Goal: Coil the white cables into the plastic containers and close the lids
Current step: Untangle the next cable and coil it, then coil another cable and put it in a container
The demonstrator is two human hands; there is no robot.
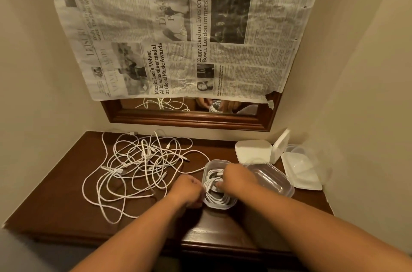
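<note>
A clear plastic container (217,205) stands on the dark wooden table (66,209), with a coiled white cable (215,196) inside it. My right hand (234,177) reaches into the container from above and presses on the coil. My left hand (189,189) is at the container's left wall, fingers curled against its rim; whether it holds the cable is hidden. The hinged clear lid (269,180) lies open to the right. A tangle of loose white cables (142,164) spreads over the table's left half.
More white and clear containers (256,151) with open lids (302,171) stand at the back right corner. A wood-framed mirror (189,119) covered with newspaper (178,26) hangs on the wall behind. Walls close in on both sides.
</note>
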